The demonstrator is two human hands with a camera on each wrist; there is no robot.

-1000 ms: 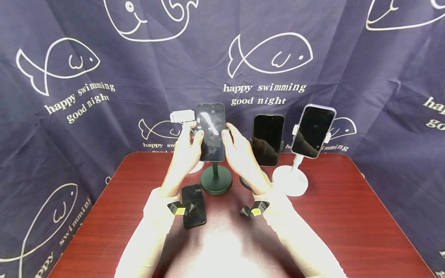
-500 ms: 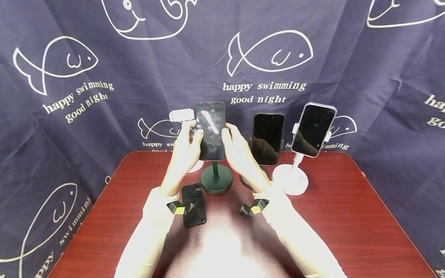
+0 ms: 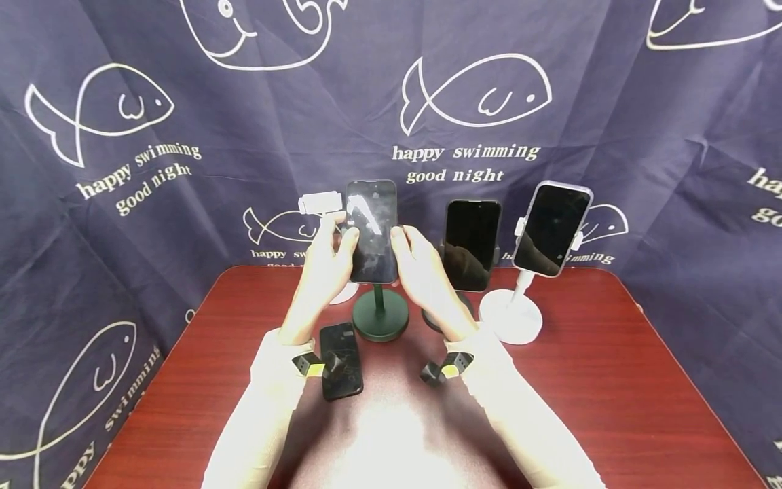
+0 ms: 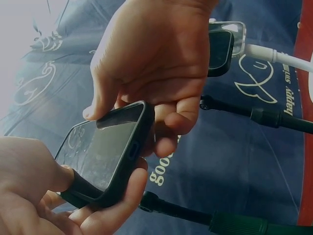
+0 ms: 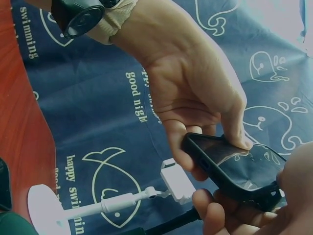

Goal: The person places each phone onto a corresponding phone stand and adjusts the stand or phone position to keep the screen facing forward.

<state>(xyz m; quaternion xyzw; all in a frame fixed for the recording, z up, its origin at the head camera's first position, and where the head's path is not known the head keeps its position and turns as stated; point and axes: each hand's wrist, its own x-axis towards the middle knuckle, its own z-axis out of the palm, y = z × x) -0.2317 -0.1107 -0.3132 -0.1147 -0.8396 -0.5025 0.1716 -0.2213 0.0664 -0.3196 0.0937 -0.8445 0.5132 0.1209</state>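
Upright over the dark green stand [image 3: 380, 319], a black-cased phone [image 3: 373, 238] is between my two hands. My left hand [image 3: 327, 266] grips its left edge, thumb on the front and fingers round the back. On the opposite edge, my right hand [image 3: 421, 270] pinches it between the thumb and fingers behind. In the left wrist view, the green stand's ball joint [image 4: 148, 200] shows close beside the fingers. The right wrist view shows the phone's lower corner [image 5: 198, 147] in front of curled fingers. The fingers mostly hide the phone's back and the stand's head.
A black phone [image 3: 341, 361] lies flat on the red table [image 3: 586, 401] near my left wrist. To the right stand a phone on a dark stand [image 3: 472, 246] and another on a white stand [image 3: 510, 316]. Behind my left hand is a white stand's bare clamp [image 3: 320, 203].
My right hand's fingers have slid slightly down along the phone's edge. The phone and my left hand have hardly moved.
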